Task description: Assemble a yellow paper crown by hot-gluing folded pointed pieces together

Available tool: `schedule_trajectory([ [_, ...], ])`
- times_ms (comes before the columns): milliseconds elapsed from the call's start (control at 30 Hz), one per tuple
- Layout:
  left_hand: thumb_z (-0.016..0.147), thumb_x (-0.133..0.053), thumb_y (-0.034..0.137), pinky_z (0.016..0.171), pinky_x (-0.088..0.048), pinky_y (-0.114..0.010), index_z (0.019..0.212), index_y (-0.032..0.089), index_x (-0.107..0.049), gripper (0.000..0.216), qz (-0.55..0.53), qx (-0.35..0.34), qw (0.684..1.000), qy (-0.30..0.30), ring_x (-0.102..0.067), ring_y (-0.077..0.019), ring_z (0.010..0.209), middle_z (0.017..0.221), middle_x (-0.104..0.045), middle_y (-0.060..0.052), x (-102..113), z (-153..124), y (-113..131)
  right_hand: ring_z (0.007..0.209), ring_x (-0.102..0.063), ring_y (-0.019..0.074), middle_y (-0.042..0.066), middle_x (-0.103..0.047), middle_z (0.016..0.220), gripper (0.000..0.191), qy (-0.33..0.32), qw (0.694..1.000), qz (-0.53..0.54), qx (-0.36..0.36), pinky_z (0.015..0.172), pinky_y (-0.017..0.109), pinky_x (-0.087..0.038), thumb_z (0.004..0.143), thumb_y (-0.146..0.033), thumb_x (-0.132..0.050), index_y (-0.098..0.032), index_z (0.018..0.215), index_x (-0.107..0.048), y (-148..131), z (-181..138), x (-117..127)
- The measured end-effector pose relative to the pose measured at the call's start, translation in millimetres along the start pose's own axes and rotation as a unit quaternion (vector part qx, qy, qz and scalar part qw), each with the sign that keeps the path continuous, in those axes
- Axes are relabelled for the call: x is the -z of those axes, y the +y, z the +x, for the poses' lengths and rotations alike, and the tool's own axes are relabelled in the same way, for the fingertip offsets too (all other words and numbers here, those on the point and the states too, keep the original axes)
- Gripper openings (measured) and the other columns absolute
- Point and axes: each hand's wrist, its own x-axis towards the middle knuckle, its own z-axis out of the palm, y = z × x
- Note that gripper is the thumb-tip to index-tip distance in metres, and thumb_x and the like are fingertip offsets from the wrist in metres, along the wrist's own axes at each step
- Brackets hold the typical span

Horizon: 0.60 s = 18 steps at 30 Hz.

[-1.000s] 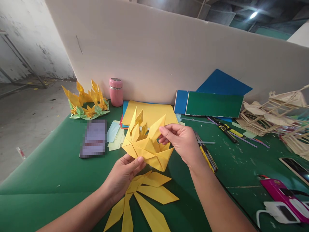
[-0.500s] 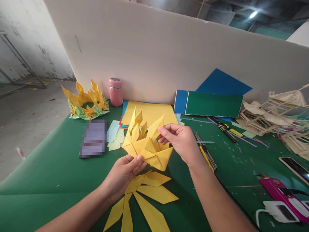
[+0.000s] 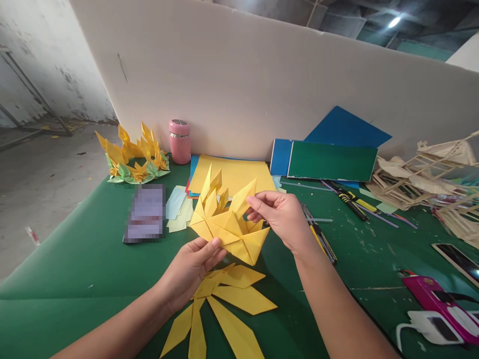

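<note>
A yellow folded-paper crown (image 3: 228,227) with several upright points is held above the table between both hands. My left hand (image 3: 202,257) pinches its lower edge, thumb on the near side and fingers behind. At the right, my right hand (image 3: 279,214) grips one pointed petal of the crown between thumb and fingertips. Below the crown, several flat yellow folded-paper strips (image 3: 243,299) lie fanned out on the green table, their inner ends partly covered by my left hand. A finished-looking orange and green paper crown (image 3: 138,154) stands at the table's far left.
A pink flask (image 3: 180,142) stands by the upright board, beside stacked coloured paper (image 3: 232,169). Paper scraps (image 3: 179,209) and a purple pixelated item (image 3: 145,214) lie left. Right are cutter knives (image 3: 324,242), wooden stick models (image 3: 407,174), a phone (image 3: 458,262) and a pink device (image 3: 434,299).
Almost nothing differs. The crown and both hands keep the same hold, with only a very slight shift of the crown and right hand to the right.
</note>
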Motion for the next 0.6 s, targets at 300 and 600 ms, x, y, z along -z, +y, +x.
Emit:
schedule_trajectory([
  [300,0.076,-0.071,0.008,0.070,-0.056,-0.012,0.069,0.013,-0.071,0.008,0.003,-0.009,1.000,0.011,-0.068,-0.0080,0.072,0.076,-0.073,-0.002,-2.5,0.4,-0.4,0.051,-0.062,0.0110,-0.001,-0.066,0.056,0.034,-0.007,1.000,0.005,-0.002,0.052,0.022,-0.054,0.064,-0.049,-0.076,-0.017,0.062,-0.067,-3.0,-1.0,-3.2],
  [600,0.064,-0.082,0.019,0.070,-0.055,-0.011,0.069,0.014,-0.072,0.013,0.015,-0.003,1.000,0.002,-0.067,-0.0083,0.074,0.075,-0.072,-0.001,1.8,1.9,-1.5,0.054,-0.063,0.0116,0.000,-0.068,0.063,0.030,-0.019,0.999,0.027,-0.009,0.054,0.023,-0.054,0.065,-0.046,-0.076,-0.017,0.072,-0.069,-2.1,-4.1,-7.7],
])
